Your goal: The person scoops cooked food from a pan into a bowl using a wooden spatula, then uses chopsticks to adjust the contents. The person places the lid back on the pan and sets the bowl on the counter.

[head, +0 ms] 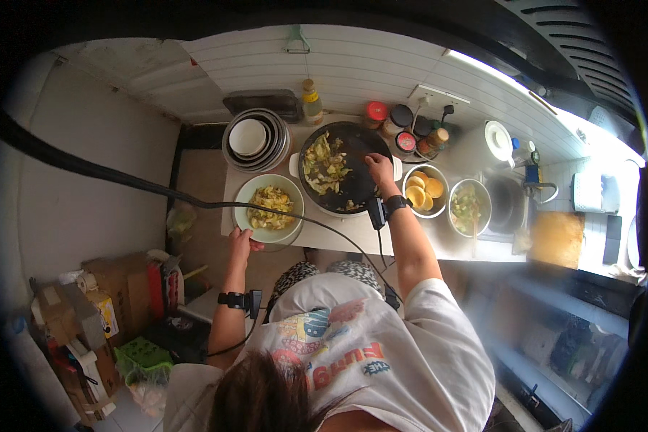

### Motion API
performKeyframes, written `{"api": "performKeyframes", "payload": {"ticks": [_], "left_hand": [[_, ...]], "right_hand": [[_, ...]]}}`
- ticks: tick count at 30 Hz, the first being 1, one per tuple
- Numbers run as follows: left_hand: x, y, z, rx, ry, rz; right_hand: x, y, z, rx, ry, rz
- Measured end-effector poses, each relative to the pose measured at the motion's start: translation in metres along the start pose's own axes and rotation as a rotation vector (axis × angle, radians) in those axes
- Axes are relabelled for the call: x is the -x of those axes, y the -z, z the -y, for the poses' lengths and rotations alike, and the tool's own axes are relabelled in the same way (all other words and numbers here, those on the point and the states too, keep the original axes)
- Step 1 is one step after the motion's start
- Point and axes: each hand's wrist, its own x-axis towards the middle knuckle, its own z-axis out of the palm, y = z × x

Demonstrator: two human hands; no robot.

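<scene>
My left hand grips the near rim of a pale green bowl, its thumb at the edge. Chopped cooked cabbage with yellow pieces fills the middle of that bowl. To its right sits a black round electric pan with white side handles. More cabbage lies along the pan's left side, with scraps near its front edge. Over the right part of the pan is my right hand, fingers curled downward. Whether it holds anything cannot be made out.
Right of the pan stand a bowl of round yellow cakes, a bowl of pale green pieces and a sink. Stacked bowls, an oil bottle and several jars line the back. A black cable crosses the view.
</scene>
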Motion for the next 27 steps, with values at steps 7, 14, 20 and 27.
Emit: {"api": "performKeyframes", "payload": {"ticks": [7,14,20,27], "left_hand": [[0.008,0.012,0.002,0.041,0.017,-0.013],[0.004,0.009,-0.002,0.041,-0.010,0.038],[0.001,0.001,-0.006,0.026,-0.012,0.045],[0.000,0.001,-0.012,-0.003,-0.030,0.043]], "right_hand": [[0.043,0.036,0.070,0.409,0.419,0.226],[0.064,0.082,0.035,0.431,0.089,-0.037],[0.049,0.044,-0.023,0.039,-0.125,0.310],[0.047,-0.024,-0.013,-0.351,-0.294,0.421]]}}
